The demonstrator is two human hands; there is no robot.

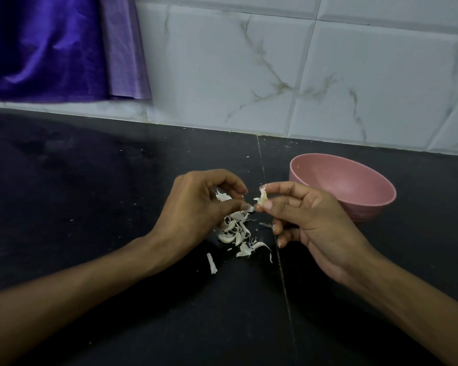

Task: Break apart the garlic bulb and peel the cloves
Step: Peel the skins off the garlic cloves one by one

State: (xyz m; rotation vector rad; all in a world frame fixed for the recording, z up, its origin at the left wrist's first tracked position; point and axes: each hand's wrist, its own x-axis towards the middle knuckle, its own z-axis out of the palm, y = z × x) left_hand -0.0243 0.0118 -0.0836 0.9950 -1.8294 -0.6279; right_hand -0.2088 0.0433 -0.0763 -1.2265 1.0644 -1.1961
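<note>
Both hands work above the dark worktop (90,233): right hand (310,220) pinches the clove (262,198) between thumb and forefinger, left hand (196,207) curls around papery skin (224,196); strip skin away lengthwise, over the peel pile (236,233).

My right hand (310,223) pinches a garlic clove (262,198) between thumb and forefinger, while my left hand (196,207) curls round papery skin (224,196). Peel scraps (238,236) litter the black counter (90,207) below; a pink bowl (354,186) sits at two o'clock.
</note>
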